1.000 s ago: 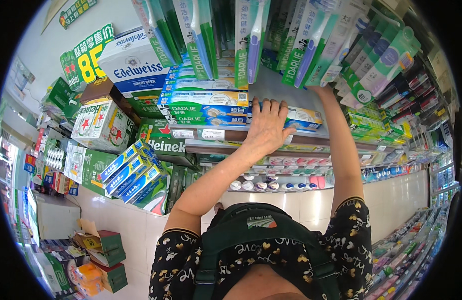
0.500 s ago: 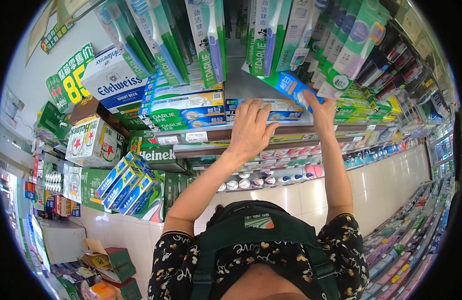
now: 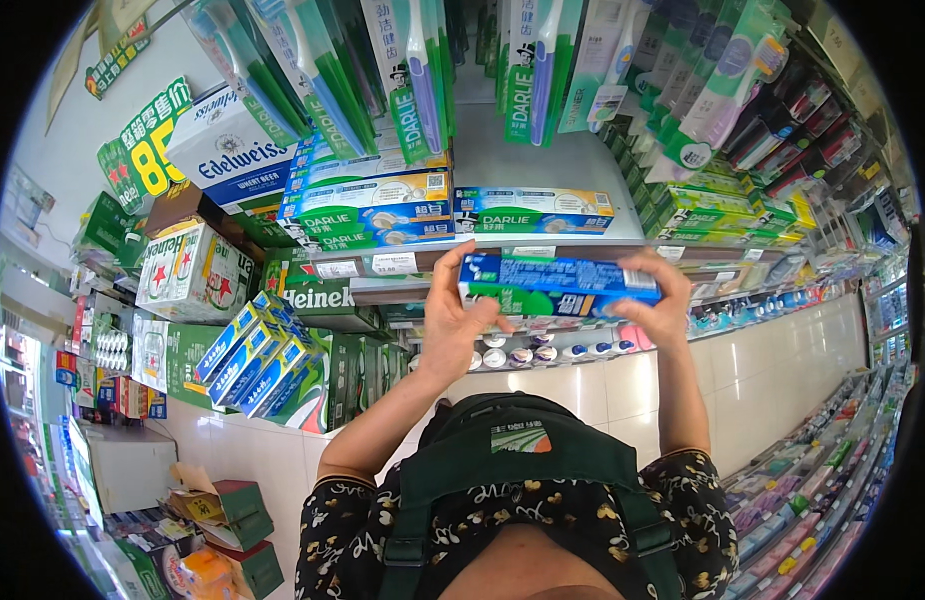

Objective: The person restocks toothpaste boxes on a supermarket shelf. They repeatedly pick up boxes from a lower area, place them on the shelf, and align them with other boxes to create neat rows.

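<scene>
A blue and green toothpaste box (image 3: pixel 558 285) is held level in front of the shelf edge. My right hand (image 3: pixel 663 308) is closed around its right end, thumb on the near side. At the left end, my left hand (image 3: pixel 451 322) has its fingers and thumb bent about the box's corner. Just behind, a similar toothpaste box (image 3: pixel 533 212) lies on the white shelf (image 3: pixel 543 160). Left of that one is a stack of toothpaste boxes (image 3: pixel 378 215) with the same colours.
Packaged toothbrushes (image 3: pixel 420 85) hang above the shelf. Green and yellow boxes (image 3: pixel 708 210) stand to its right. Price tags line the shelf edge, with bottles (image 3: pixel 543 354) on lower levels. At the left are beer cartons (image 3: pixel 198 275) and blue toothpaste packs (image 3: pixel 253 355). Another shelf (image 3: pixel 833 480) is at right.
The right hand has brought the toothpaste box down off the shelf toward me and turned it level. My left hand has left the shelved box and moved to the held box's left end.
</scene>
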